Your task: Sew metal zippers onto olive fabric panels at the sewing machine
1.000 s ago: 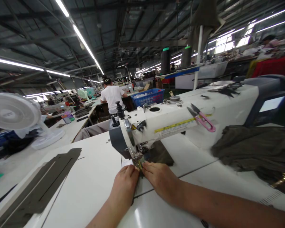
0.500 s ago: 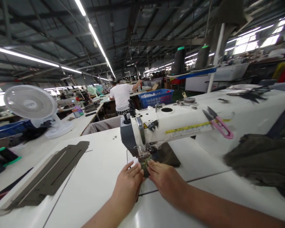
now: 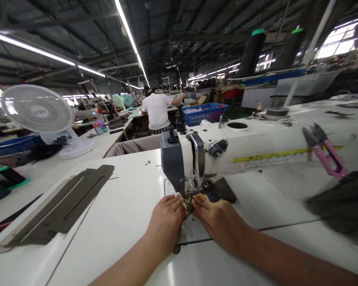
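Note:
My left hand (image 3: 168,220) and my right hand (image 3: 220,220) meet at the front of a white and grey sewing machine (image 3: 173,161), just below its needle area. Between their fingertips they pinch a small olive-green piece of fabric (image 3: 189,205), one hand on each side. More dark olive fabric (image 3: 226,190) lies flat behind my right hand, on the machine bed. A sliver of something white shows at my left fingertips, too small to name. My fingers and the machine hide the needle tip and most of the held piece.
Stacked olive fabric pieces (image 3: 65,202) lie on the table at left, with a white fan (image 3: 37,109) beyond. Pink-handled snips (image 3: 331,157) rest against the machine arm. Dark cloth (image 3: 343,206) is bunched at right. A person in white (image 3: 156,111) works ahead, near a blue basket (image 3: 204,115).
My view has come closer to the machine, which looks larger and further right. Both hands keep their hold and stand nearer the needle area, with less of the fabric between them showing.

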Motion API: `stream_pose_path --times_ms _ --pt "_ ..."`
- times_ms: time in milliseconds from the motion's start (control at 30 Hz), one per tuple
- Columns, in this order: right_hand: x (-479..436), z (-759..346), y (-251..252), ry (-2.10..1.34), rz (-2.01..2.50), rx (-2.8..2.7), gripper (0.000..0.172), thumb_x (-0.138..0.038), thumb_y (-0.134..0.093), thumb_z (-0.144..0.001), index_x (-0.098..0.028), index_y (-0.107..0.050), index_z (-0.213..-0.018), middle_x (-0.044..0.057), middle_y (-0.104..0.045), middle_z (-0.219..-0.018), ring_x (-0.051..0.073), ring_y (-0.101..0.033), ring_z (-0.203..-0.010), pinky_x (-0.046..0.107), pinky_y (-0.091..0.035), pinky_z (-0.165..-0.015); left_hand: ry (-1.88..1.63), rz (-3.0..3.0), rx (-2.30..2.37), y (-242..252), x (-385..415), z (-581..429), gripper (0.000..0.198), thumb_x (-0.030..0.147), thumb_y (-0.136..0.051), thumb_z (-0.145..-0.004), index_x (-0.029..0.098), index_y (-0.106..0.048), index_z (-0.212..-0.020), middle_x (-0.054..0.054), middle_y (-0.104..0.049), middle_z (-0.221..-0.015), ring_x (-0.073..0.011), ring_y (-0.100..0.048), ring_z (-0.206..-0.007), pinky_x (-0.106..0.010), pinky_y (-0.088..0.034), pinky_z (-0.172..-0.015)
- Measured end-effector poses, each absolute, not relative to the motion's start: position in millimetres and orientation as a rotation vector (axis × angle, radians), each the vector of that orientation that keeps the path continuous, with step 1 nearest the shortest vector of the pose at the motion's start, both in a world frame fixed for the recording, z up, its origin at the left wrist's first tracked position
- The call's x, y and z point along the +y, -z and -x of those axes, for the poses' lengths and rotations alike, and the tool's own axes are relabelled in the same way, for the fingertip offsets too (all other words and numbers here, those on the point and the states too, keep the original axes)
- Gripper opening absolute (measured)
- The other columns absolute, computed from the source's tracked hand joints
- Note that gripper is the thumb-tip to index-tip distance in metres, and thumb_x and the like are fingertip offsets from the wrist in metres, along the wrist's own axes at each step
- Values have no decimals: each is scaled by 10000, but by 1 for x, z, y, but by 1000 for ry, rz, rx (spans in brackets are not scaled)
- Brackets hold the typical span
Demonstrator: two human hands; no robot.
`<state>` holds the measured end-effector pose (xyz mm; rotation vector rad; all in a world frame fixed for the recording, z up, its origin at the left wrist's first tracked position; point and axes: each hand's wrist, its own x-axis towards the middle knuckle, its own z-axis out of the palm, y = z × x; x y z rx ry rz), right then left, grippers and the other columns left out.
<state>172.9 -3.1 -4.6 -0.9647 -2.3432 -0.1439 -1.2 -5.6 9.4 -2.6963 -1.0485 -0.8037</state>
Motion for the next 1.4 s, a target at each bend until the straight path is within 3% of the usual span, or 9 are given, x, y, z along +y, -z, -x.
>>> stream_pose_path --times_ms 700,933,1167,1400 --pt "-2 -172 0 131 1041 -2310 209 -89 -436 -836 -140 -639 -838 94 -673 -875 179 -643 -721 246 -491 -571 792 2664 -1148 -10 -3 0 128 162 -491 -856 159 -595 -782 -57 -684 -907 -186 -639 -876 -373 -467 -904" --pt "2 -177 0 -39 1097 -2285 146 -117 -540 -778 -170 -637 -874 67 -673 -896 187 -633 -810 281 -503 -728 833 2673 -1139 -7 -1 2 109 160 -511 -842 158 -604 -784 -50 -689 -899 -191 -634 -896 -383 -456 -907" --pt "2 -179 -1 192 1179 -2224 155 -247 -644 -719 -161 -648 -848 104 -668 -903 253 -612 -829 382 -478 -781 798 2668 -1150 -11 -5 6 132 169 -490 -843 168 -621 -827 -72 -676 -986 -200 -622 -940 -406 -431 -926" --pt "-2 -179 -7 202 1314 -2288 230 -312 -633 -735 -135 -655 -882 110 -672 -890 258 -611 -818 350 -479 -744 797 2654 -1206 -14 -8 7 165 197 -483 -841 176 -635 -901 -84 -671 -1001 -223 -613 -959 -447 -397 -945"
